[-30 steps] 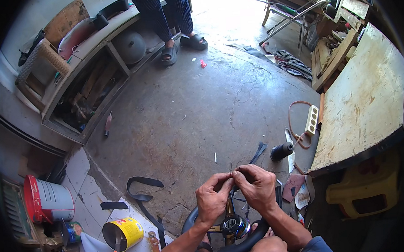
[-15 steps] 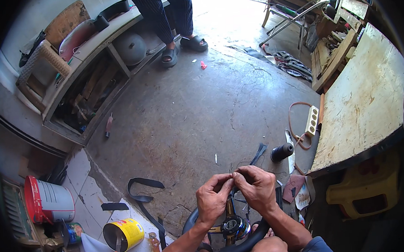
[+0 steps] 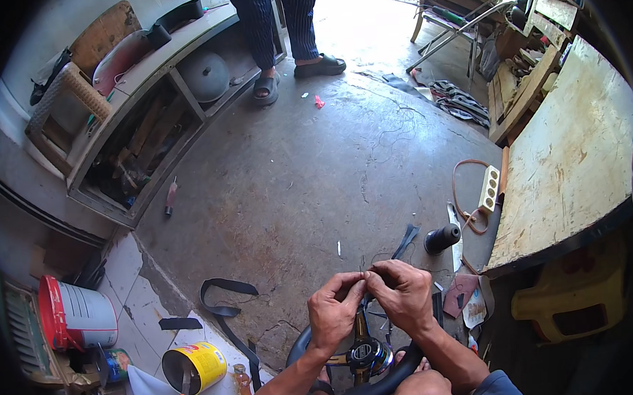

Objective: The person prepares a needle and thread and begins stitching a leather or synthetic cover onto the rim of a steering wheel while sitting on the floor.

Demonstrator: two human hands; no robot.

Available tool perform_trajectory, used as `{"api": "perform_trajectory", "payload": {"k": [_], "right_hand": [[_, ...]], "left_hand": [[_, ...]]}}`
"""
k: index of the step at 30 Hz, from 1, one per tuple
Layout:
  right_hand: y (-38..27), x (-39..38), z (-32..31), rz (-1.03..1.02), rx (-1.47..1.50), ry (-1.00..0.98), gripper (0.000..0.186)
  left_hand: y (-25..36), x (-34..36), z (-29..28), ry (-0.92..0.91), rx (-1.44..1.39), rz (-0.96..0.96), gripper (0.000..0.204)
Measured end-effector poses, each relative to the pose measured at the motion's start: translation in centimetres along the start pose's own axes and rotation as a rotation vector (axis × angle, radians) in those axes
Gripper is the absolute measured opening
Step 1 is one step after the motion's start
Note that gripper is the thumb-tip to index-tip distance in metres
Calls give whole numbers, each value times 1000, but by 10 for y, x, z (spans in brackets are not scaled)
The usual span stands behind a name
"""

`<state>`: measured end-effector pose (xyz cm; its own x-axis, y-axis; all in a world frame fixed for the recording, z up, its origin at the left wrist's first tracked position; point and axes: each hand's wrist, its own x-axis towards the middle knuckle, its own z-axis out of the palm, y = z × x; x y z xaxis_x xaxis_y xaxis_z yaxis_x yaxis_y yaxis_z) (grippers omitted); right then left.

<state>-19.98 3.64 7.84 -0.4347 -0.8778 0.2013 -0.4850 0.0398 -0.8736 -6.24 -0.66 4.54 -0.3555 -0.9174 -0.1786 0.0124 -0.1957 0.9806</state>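
Observation:
My left hand (image 3: 335, 312) and my right hand (image 3: 404, 293) meet tip to tip, thumbs and index fingers pinched together. Fine dark thread shows by the fingertips; anything smaller between them is hidden. Right below both hands lies a steering wheel (image 3: 296, 350) with a black rim and a shiny round hub (image 3: 362, 354), close against my legs. To the right of my right hand a black thread spool (image 3: 442, 239) stands on the floor. A short black strip (image 3: 405, 240) lies between the spool and my hands.
A long black strip (image 3: 218, 310) curls on the floor at left. Near it are a yellow can (image 3: 209, 365) with an orange-handled tool and a white-and-red bucket (image 3: 86, 315). A power strip (image 3: 488, 190) lies by the wooden board (image 3: 572, 162). Another person's sandals (image 3: 266, 89) are at the far side.
The other person's legs have shifted slightly to the right, one foot now turned sideways. My hands hold the same pinch in nearly the same place.

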Motion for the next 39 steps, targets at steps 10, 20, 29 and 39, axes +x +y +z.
{"api": "perform_trajectory", "payload": {"k": [10, 20, 29, 39], "right_hand": [[-2, 0, -2, 80, 22, -22, 15], [-2, 2, -1, 127, 57, -16, 15], [3, 0, -1, 194, 110, -30, 20], [9, -1, 1, 224, 160, -30, 21]], "left_hand": [[-1, -1, 1, -2, 2, 5, 18], [-1, 1, 1, 0, 27, 10, 18], [-2, -1, 2, 18, 77, 40, 18], [-7, 0, 1, 14, 128, 68, 17]]}}
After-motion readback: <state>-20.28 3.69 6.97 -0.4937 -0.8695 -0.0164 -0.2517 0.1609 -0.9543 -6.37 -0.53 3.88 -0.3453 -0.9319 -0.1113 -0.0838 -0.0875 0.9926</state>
